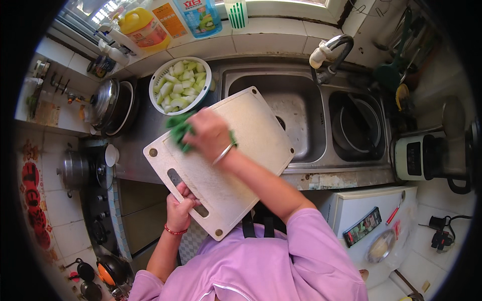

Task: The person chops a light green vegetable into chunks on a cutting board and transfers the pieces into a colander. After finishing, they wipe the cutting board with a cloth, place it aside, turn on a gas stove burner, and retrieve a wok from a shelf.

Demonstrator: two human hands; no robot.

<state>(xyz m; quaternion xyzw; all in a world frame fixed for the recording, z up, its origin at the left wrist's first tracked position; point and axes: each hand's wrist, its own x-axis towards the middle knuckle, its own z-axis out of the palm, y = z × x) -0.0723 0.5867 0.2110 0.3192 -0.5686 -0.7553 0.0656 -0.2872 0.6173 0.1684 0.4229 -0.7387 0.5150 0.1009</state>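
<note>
A pale cutting board [241, 158] with dark round feet at its corners is tilted in front of me, its far part over the sink's left basin. My left hand [180, 209] grips it through the long handle slot at the near left edge. Pressed on the board's upper left part, my right hand [209, 131] holds a bunched green cloth [180, 129]; hand and cloth are slightly blurred. Just beyond the cloth, a white colander [153, 81] full of cut pale-green chunks [180, 84] stands on the steel counter.
Right of the board is a steel double sink [301, 113] with a curved faucet [335, 49]; a pan [356, 124] lies in its right basin. Bottles, including a yellow jug [145, 28], line the sill. Lidded cookware [109, 107] stands left. A phone [362, 227] lies on a white appliance [346, 203].
</note>
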